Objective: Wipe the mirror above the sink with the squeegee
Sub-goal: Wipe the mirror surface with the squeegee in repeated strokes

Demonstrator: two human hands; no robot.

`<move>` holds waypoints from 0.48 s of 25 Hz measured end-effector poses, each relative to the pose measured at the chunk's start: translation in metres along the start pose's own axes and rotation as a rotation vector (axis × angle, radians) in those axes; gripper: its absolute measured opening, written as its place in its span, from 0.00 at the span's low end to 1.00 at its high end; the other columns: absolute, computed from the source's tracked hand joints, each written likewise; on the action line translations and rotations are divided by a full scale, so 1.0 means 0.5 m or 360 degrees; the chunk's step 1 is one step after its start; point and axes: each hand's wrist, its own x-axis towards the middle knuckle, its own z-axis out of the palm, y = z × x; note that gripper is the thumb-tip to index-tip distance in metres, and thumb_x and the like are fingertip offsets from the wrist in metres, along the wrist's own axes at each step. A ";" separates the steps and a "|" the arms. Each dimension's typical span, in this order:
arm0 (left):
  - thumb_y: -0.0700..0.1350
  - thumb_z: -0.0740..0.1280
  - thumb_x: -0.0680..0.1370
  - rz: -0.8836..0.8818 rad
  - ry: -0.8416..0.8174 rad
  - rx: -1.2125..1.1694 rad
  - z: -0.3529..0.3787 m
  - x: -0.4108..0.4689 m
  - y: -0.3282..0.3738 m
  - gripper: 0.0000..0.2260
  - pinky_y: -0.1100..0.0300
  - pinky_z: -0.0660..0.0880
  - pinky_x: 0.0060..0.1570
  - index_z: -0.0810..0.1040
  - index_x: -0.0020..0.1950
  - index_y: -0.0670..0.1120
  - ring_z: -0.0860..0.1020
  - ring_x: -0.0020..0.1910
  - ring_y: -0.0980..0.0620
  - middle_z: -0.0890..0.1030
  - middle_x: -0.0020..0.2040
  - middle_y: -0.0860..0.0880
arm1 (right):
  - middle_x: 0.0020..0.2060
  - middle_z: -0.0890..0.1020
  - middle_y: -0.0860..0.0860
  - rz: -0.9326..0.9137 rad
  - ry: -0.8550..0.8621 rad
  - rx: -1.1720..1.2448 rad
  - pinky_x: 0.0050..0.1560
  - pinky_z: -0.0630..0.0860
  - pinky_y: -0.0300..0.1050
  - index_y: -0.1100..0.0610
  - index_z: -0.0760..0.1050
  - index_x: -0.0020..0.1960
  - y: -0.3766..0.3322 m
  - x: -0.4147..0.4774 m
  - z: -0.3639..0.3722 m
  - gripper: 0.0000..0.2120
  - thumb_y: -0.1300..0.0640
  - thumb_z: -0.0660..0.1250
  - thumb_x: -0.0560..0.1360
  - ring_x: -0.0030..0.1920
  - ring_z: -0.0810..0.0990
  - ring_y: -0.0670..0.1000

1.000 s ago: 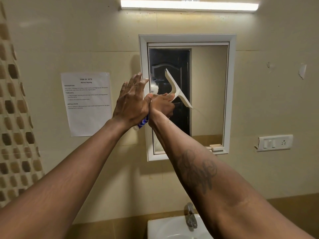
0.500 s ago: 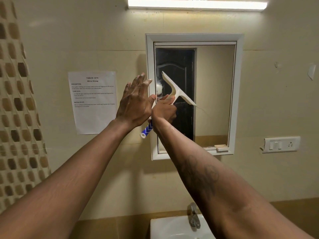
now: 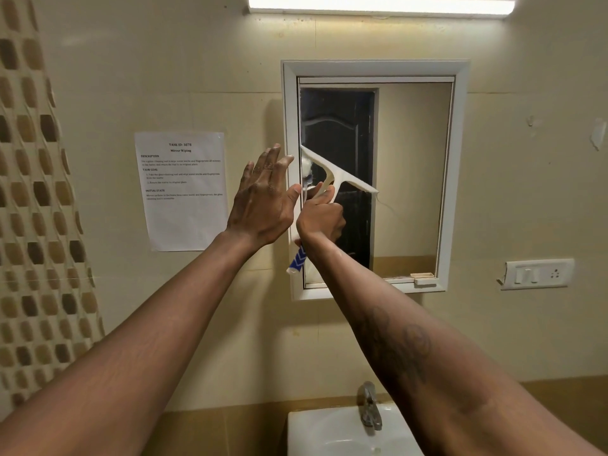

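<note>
A white-framed mirror (image 3: 411, 179) hangs on the beige wall above the sink (image 3: 329, 429). My right hand (image 3: 320, 220) is shut on the squeegee (image 3: 339, 174), a white T-shaped tool with a blue-and-white handle end sticking out below my fist. Its blade lies tilted against the left part of the glass. My left hand (image 3: 263, 199) is open, fingers spread, just left of the right hand and over the mirror's left frame edge, holding nothing.
A printed task sheet (image 3: 182, 190) is taped to the wall left of the mirror. A switch and socket plate (image 3: 536, 273) sits to the right. A metal tap (image 3: 370, 406) stands on the sink. A tube light (image 3: 378, 6) runs above.
My left hand has let go of the squeegee area and opened, drifting slightly left. The right hand keeps the squeegee on the glass; the blue handle end now shows fully.
</note>
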 end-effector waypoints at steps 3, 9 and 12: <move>0.51 0.60 0.84 -0.0005 0.0006 -0.0003 0.003 -0.004 -0.001 0.25 0.43 0.51 0.82 0.63 0.81 0.46 0.53 0.84 0.44 0.56 0.84 0.44 | 0.48 0.83 0.51 -0.0027 -0.0018 -0.0051 0.39 0.81 0.41 0.58 0.76 0.64 0.007 0.001 -0.003 0.29 0.37 0.49 0.85 0.42 0.84 0.49; 0.51 0.61 0.84 -0.0022 0.0004 0.0015 0.007 -0.020 -0.009 0.25 0.42 0.51 0.82 0.62 0.81 0.46 0.53 0.84 0.44 0.56 0.84 0.43 | 0.48 0.83 0.52 -0.0078 -0.0034 -0.0092 0.38 0.77 0.41 0.57 0.78 0.62 0.023 0.002 -0.010 0.28 0.38 0.49 0.86 0.43 0.84 0.49; 0.51 0.60 0.85 -0.0042 -0.0027 0.0032 0.014 -0.028 -0.013 0.26 0.43 0.51 0.82 0.61 0.81 0.46 0.52 0.84 0.44 0.55 0.84 0.44 | 0.48 0.84 0.52 -0.0121 -0.0044 -0.0128 0.40 0.79 0.42 0.57 0.78 0.60 0.037 0.005 -0.020 0.28 0.39 0.49 0.86 0.44 0.84 0.49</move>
